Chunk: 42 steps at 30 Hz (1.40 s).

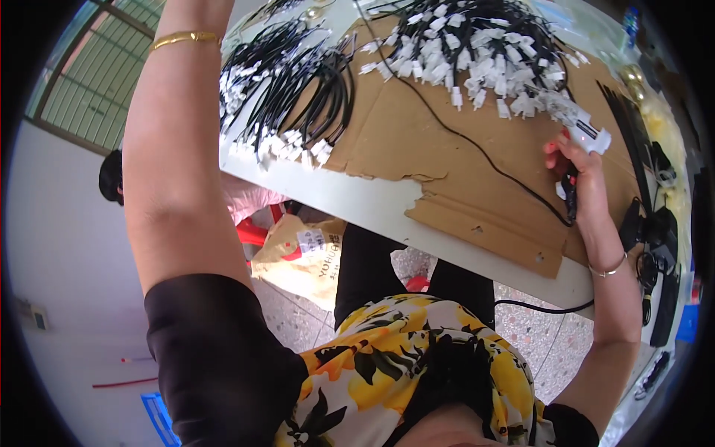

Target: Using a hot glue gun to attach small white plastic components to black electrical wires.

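While the right hand [585,170] curls its fingers around a small black object [571,195] over the cardboard [395,134], black cables [335,97] with white connectors [495,67] lie in heaps farther off. The left hand is past the upper edge; its fingers' state cannot be told.

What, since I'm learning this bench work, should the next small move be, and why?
Perhaps ease the thin black cord aside: it crosses the cardboard, passing the white connectors, toward the right hand, and might snag when that hand moves.
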Motion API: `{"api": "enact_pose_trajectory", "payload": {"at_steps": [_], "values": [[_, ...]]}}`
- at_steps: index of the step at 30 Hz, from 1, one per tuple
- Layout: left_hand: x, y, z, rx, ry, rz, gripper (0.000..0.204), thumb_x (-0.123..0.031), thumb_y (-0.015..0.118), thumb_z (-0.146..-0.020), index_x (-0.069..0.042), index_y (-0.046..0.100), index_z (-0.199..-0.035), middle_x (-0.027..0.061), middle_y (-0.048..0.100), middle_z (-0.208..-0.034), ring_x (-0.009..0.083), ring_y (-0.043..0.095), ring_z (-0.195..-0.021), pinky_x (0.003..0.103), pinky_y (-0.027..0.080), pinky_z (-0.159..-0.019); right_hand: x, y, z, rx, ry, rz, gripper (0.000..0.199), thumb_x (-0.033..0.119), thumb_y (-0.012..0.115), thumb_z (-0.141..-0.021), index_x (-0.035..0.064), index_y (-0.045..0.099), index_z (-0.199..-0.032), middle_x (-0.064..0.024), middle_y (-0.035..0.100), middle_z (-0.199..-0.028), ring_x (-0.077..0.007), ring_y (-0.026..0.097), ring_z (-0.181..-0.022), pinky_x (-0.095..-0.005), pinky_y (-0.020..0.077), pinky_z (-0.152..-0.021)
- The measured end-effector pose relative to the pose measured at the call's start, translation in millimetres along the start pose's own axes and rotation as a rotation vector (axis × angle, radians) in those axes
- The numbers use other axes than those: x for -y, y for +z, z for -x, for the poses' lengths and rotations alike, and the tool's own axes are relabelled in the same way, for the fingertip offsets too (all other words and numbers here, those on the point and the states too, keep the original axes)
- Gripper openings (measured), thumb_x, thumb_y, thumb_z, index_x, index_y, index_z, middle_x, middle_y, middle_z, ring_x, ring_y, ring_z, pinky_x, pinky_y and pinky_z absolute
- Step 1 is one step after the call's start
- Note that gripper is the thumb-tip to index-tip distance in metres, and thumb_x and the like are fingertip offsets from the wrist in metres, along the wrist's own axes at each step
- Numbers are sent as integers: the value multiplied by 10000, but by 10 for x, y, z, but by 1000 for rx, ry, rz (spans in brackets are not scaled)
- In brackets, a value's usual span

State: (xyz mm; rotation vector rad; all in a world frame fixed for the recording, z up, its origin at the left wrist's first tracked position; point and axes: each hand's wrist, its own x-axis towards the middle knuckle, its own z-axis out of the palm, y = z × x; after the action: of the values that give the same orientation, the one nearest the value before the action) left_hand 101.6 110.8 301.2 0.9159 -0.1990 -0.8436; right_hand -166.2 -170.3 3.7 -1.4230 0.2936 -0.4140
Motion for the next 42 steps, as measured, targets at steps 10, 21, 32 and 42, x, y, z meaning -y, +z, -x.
{"api": "enact_pose_trajectory", "payload": {"at_steps": [10, 21, 32, 42], "values": [[854, -1836, 176, -663, 837, -810, 216, 20, 652, -695, -90, 492, -790, 21, 571, -767, 144, 580, -747, 253, 475, -678, -24, -11, -18, -7, 4, 24, 181, 197, 551, -795, 32, 522, -860, -57, 572, -736, -111, 505, -613, -231, 394, -623], [411, -1238, -229, -661, 1003, -883, 200, -2, 612, -684, -123, 488, -785, -19, 502, -716, 119, 521, -671, 275, 446, -587, -36, 7, -24, 10, 1, 0, 194, 204, 541, -797, 33, 510, -882, -55, 565, -737, -111, 491, -598, -237, 401, -627], [891, -1446, 52, -385, 824, -825, 162, 22, 589, -748, -71, 487, -832, 55, 593, -820, 161, 585, -745, 273, 476, -680, -13, 35, -33, 23, -15, 30, 210, 196, 528, -799, 18, 492, -905, -62, 563, -736, -111, 482, -601, -232, 387, -608], [2678, -1682, 598, -481, 616, -461, 193, 43, 575, -750, -18, 463, -894, 90, 595, -773, 133, 578, -668, 229, 474, -628, -7, 8, -22, 29, -15, 55, 187, 213, 527, -805, 29, 522, -834, -54, 555, -725, -108, 479, -594, -238, 381, -614]]}}
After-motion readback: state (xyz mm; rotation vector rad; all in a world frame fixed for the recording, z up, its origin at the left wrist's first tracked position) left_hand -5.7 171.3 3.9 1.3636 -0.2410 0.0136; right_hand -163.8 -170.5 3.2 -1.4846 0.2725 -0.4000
